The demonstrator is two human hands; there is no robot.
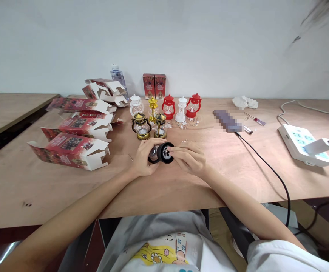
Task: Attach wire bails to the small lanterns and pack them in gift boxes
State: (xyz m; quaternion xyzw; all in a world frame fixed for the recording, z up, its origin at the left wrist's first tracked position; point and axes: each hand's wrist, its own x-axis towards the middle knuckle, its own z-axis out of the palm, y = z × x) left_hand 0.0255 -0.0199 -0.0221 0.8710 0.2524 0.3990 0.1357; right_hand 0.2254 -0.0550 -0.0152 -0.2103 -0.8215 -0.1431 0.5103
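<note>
Just above the table's front half, a small black lantern (165, 153) lies tipped on its side, its round base turned toward me. My left hand (145, 158) is wrapped around its clear body. The fingertips of my right hand (189, 156) are pinched together at the middle of the base; whether they hold some small part there, I cannot make out. Behind my hands stand two black-and-gold lanterns (141, 126). Further back is a row with white lanterns (181, 109), a gold lantern (152, 108) and red lanterns (168, 107), with small clear pieces (183, 125) lying in front.
Opened red boxes (73, 147) lie at the left, with a water bottle (118, 77) behind them. Two closed red boxes (154, 87) stand against the wall. At the right are a phone (226, 121) on a cable, a screwdriver (259, 121), crumpled tissue (245, 102) and a power strip (303, 143).
</note>
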